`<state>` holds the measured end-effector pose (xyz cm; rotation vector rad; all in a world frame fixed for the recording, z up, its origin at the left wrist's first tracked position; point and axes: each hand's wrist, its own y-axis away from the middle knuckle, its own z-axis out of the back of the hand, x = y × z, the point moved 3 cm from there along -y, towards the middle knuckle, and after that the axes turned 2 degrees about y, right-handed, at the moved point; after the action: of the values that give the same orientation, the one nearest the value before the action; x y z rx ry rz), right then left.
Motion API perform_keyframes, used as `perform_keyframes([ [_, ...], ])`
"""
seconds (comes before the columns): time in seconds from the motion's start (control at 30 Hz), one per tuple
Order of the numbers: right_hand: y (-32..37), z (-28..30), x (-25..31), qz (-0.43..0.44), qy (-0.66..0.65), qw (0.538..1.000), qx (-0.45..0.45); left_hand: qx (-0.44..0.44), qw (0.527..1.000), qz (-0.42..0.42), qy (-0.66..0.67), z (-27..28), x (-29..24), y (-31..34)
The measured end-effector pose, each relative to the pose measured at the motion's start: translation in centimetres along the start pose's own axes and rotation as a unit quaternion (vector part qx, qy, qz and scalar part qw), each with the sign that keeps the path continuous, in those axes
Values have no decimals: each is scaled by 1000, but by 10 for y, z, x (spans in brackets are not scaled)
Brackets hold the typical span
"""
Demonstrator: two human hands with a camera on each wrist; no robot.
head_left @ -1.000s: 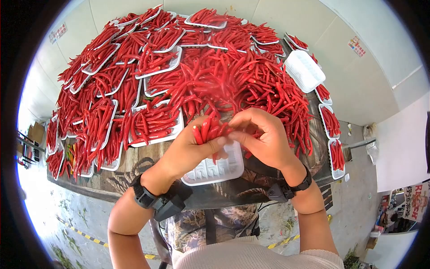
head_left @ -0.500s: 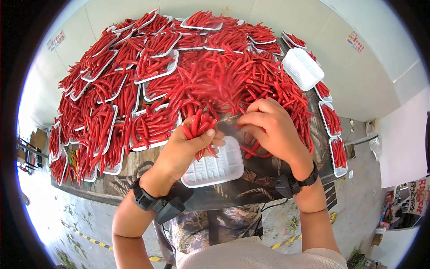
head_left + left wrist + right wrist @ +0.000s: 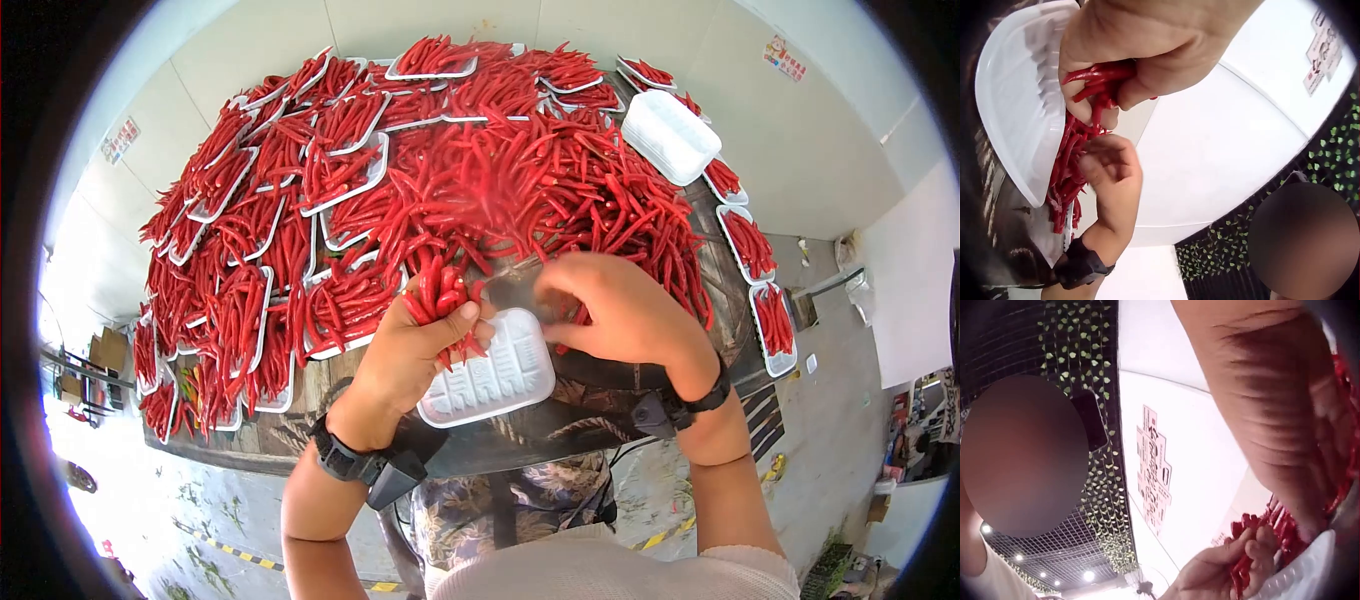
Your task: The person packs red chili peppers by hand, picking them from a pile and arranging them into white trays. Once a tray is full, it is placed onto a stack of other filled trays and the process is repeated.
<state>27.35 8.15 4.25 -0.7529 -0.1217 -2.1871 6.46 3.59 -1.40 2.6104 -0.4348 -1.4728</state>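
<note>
A bunch of red chilies (image 3: 440,292) is gripped by my left hand (image 3: 400,345), thumb across it, above the left part of an empty white tray (image 3: 495,372). Behind and right of that tray, my right hand (image 3: 625,312) hovers by the near edge of the loose chili pile (image 3: 610,200), fingers loosely bent. The left wrist view shows the held chilies (image 3: 1105,75) between thumb and fingers, and the right hand (image 3: 1113,172) with no chili visible in it. In the right wrist view the fingertips are partly hidden beside red chilies.
Filled chili trays (image 3: 345,170) stand stacked and overlapping at left and back. A stack of empty white trays (image 3: 670,138) sits at back right, with filled trays (image 3: 773,325) along the right edge. Bare wood of the table (image 3: 315,385) shows at the front left.
My right hand has moved away from the bunch in the left hand, off to the right. The left hand still grips the chilies. The head view has shifted slightly.
</note>
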Motion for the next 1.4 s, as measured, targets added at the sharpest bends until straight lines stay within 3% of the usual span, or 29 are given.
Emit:
perform_keyframes([
  [0.03, 3, -3, -9, -12, 15, 998, 59, 1, 1000, 1, -4, 2, 2, -1],
  [0.17, 4, -11, -19, -18, 39, 994, 102, 36, 998, -32, -28, 3, 1, -2],
  [0.23, 6, -5, -17, -6, 80, 997, 11, 40, 998, -30, -26, 5, 2, -2],
  [0.27, 4, -4, -16, -6, 77, 997, 6, 40, 998, -29, -31, 6, 2, -2],
  [0.33, 1, 4, -19, -69, -16, 991, -114, 11, 1000, -17, -12, 5, 3, -1],
  [0.37, -1, 5, -15, -49, -22, 983, -175, 11, 1000, -17, -15, 3, 2, 0],
  [0.4, -4, 1, -9, -48, -24, 982, -179, 7, 1000, -13, -9, 1, 1, 0],
  [0.47, -5, -7, 7, -8, -152, 965, -212, 0, 1000, -4, 4, -5, 0, 1],
  [0.5, -5, -14, 13, -3, -190, 967, -172, -6, 1000, -23, 20, -12, -2, 3],
  [0.6, -6, -41, 20, 109, -120, 974, -156, 26, 999, -39, 2, 8, 4, -2],
  [0.73, -7, -45, 14, 144, -91, 966, -193, 11, 998, -55, -8, 6, -1, -2],
  [0.8, -7, -27, 4, 77, -47, 976, -196, -1, 999, -51, 18, 2, -1, -1],
  [0.87, -6, -16, -9, 19, 92, 961, -261, -14, 998, -47, 46, 3, -2, 0],
  [0.93, -3, -16, -23, -35, 232, 945, -226, 1, 998, -43, 43, 7, -2, -2],
  [1.07, -4, -23, -30, -76, 289, 946, -130, 34, 996, -75, -29, 9, -1, -3],
  [1.27, -5, -10, -21, -41, 142, 956, -252, -26, 995, -96, 19, 7, -5, -2],
  [1.33, -6, -10, -10, 106, -51, 983, -142, -81, 983, -162, 17, 9, -9, -1],
  [1.4, -6, -18, 2, 134, -133, 980, -68, -82, 983, -165, -11, 12, -9, 1],
])
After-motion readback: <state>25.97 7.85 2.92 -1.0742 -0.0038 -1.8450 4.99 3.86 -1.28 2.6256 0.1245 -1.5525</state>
